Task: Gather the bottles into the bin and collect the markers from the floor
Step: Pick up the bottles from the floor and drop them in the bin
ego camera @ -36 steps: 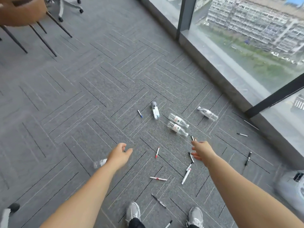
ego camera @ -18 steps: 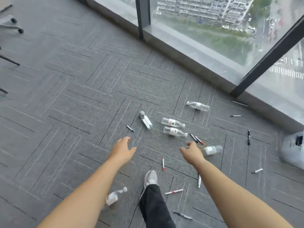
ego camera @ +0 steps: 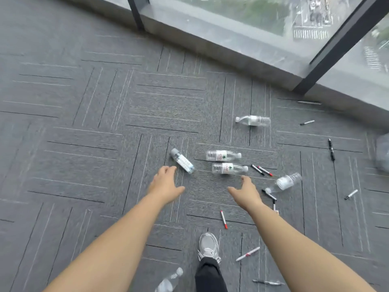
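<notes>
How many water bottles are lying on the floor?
6. One with a grey cap by the left hand, two side by side in the middle, one near the window, one right of the right hand, one bottom edge. More may be out of view.

place: high-rise office | signs: grey carpet tiles [ego camera: 88, 123] under both hands; floor-to-ceiling window [ego camera: 242, 15] ahead, street far below

The person steps forward: both hands, left hand [ego camera: 166, 182] and right hand [ego camera: 246, 191], now reach closer to the two labelled bottles [ego camera: 226, 163], fingers spread wider.
</notes>
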Demonstrator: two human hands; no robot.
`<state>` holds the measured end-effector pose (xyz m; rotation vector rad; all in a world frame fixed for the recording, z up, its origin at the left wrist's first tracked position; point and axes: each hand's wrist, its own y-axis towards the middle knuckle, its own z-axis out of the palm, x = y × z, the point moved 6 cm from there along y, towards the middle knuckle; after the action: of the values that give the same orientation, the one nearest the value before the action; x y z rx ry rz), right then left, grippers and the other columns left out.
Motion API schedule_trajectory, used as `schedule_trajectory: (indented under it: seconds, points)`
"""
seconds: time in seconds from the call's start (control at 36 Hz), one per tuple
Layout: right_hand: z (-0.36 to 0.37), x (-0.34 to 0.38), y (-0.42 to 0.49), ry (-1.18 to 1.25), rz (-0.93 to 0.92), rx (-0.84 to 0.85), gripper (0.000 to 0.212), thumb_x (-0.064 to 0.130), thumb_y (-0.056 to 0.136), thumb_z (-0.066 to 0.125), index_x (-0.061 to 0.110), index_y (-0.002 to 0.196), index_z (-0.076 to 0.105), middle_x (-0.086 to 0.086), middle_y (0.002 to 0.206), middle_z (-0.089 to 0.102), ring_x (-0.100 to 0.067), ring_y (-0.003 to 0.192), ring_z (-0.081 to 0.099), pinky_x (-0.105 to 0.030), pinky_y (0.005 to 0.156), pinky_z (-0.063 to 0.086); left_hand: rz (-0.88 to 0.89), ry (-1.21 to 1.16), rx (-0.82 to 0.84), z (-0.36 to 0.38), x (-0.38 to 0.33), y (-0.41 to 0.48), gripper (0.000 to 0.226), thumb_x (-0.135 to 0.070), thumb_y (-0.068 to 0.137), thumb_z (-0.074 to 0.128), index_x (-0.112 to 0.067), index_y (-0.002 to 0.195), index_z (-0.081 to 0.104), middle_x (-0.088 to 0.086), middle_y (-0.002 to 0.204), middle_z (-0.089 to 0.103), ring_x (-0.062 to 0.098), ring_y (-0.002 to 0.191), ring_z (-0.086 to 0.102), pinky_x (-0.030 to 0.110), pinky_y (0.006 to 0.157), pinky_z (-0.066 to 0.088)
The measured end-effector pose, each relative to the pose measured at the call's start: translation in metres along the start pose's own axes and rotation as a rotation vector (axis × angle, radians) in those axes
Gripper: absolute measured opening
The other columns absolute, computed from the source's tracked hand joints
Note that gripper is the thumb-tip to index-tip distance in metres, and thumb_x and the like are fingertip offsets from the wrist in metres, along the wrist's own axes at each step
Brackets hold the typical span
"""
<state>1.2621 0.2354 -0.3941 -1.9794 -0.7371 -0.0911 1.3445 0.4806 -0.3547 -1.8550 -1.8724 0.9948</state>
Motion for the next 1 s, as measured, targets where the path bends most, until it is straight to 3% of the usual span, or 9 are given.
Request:
schedule_trajectory:
  seconds: [0.14, 0.28, 0.5, 0.75, 0.89, 1.0]
  points:
    - [0.023, 0.004, 0.034, -0.067, -0.018, -0.04, 0.087, 0.042, 0.085, 0.065, 0.019, 0.153, 0.015, -0.002, 0.158, 0.022, -0.03, 0.14, 0.031, -0.043, 0.111, 0.033, 0.083, 0.151, 0.059, 0.014, 0.01, 0.057, 0.09, -0.047, 0.079, 0.069, -0.025, 0.15, 0.018, -0.002, 0.159, 0.009, 0.026, 0.143, 0.023, 0.046, 0.112, 0.033]
    - [0.057, 0.0, 0.081, -0.182, -0.007, -0.094, 0.089, 0.044, 0.086, 0.064, 0.024, 0.153, 0.009, 0.002, 0.161, 0.007, -0.031, 0.144, 0.022, -0.045, 0.111, 0.03, 0.229, 0.373, 0.09, 0.042, 0.023, 0.132, 0.096, -0.053, 0.077, 0.068, -0.027, 0.151, 0.014, 0.0, 0.16, 0.003, 0.027, 0.143, 0.021, 0.043, 0.113, 0.03]
    - [0.12, -0.015, 0.177, -0.268, 0.03, -0.263, 0.093, 0.043, 0.084, 0.067, 0.023, 0.153, 0.007, 0.002, 0.162, 0.004, -0.026, 0.147, 0.011, -0.046, 0.112, 0.03, 0.488, 0.687, 0.05, 0.105, 0.057, 0.24, 0.094, -0.051, 0.074, 0.07, -0.027, 0.149, 0.018, 0.005, 0.159, 0.007, 0.027, 0.143, 0.019, 0.04, 0.115, 0.023]
    - [0.168, -0.043, 0.308, -0.725, -0.101, -0.327, 0.098, 0.033, 0.087, 0.064, 0.033, 0.152, -0.01, 0.003, 0.161, -0.012, -0.029, 0.148, -0.013, -0.049, 0.119, 0.001, 0.605, 0.961, 0.002, 0.189, 0.067, 0.359, 0.102, -0.038, 0.079, 0.071, -0.027, 0.152, 0.001, 0.004, 0.161, -0.008, 0.028, 0.148, 0.002, 0.048, 0.12, 0.006]
    - [0.175, -0.055, 0.35, -0.837, -0.15, -0.382, 0.093, 0.016, 0.086, 0.062, 0.03, 0.153, -0.002, 0.0, 0.162, 0.001, -0.027, 0.149, -0.004, -0.053, 0.118, -0.004, 0.636, 1.045, -0.047, 0.219, 0.065, 0.407, 0.106, -0.03, 0.078, 0.073, -0.028, 0.152, -0.003, 0.006, 0.162, -0.004, 0.029, 0.149, 0.002, 0.051, 0.119, 0.001]
    - [0.181, -0.057, 0.356, -0.879, -0.177, -0.436, 0.08, 0.004, 0.08, 0.061, 0.022, 0.148, 0.022, -0.007, 0.151, 0.032, -0.028, 0.145, 0.02, -0.053, 0.119, 0.0, 0.674, 1.034, -0.091, 0.231, 0.065, 0.418, 0.092, -0.023, 0.079, 0.069, -0.024, 0.151, 0.012, 0.003, 0.154, 0.031, 0.024, 0.141, 0.03, 0.05, 0.119, 0.004]
